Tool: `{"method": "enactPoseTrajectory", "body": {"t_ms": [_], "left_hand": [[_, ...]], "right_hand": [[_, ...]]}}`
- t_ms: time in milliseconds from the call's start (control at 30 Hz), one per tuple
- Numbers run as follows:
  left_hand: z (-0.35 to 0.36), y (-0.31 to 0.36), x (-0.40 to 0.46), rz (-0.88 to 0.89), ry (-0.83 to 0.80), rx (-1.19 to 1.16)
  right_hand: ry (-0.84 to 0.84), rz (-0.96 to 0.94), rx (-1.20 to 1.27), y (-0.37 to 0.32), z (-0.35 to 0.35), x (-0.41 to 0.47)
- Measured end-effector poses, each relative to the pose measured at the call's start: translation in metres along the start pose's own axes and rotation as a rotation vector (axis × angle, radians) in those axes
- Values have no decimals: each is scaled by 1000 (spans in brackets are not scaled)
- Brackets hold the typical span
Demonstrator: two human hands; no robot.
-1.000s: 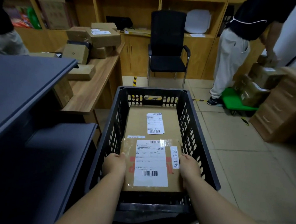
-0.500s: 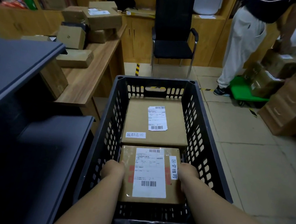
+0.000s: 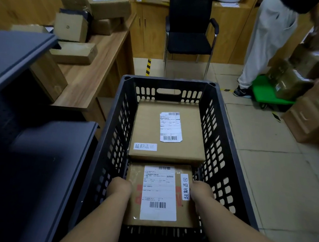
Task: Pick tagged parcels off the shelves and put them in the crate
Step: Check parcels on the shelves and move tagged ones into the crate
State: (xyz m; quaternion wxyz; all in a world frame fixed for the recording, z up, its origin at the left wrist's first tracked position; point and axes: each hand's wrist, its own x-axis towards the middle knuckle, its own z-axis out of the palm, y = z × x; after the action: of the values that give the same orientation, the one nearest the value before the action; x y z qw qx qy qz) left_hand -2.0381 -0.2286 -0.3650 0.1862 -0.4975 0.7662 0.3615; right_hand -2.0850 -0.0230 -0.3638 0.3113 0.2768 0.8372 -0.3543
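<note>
A black slotted crate stands on the floor in front of me. Inside its far half lies a flat brown parcel with a white label and a handwritten tag. In the near half sits a taped brown parcel with a large white label and a tag along its right edge. My left hand grips its left side and my right hand grips its right side, both deep inside the crate. My fingers are hidden below the parcel's edges.
Dark grey shelves stand close on my left. Behind them a wooden desk carries several cardboard boxes. A black chair stands beyond the crate. At the right a person handles boxes by a green trolley and a wooden drawer unit.
The near parcel has gone down into the crate with both hands on it, from over the far parcel to the near half. The view has tilted downward.
</note>
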Motion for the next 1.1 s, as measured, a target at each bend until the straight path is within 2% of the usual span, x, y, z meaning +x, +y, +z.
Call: {"method": "enactPoseTrajectory", "body": {"t_ms": [200,300,600,767,933,1100], "left_hand": [[3,0,2,9,5,-12],[-1,5,-6,67,37,28],[-12,18,-51,270,133,167],[-25,19,-77,447,269,338],[-47,12,-109,634,482,500],[-76,0,-136,710,611,489]], "right_hand": [[-40,-15,9,0,0,4],[33,-10,-74,-5,-1,-2],[152,-260,-226,-20,-11,-43],[220,-415,-292,-30,-23,-77],[296,-518,-293,-31,-25,-119],[340,-653,-295,-32,-27,-153]]}}
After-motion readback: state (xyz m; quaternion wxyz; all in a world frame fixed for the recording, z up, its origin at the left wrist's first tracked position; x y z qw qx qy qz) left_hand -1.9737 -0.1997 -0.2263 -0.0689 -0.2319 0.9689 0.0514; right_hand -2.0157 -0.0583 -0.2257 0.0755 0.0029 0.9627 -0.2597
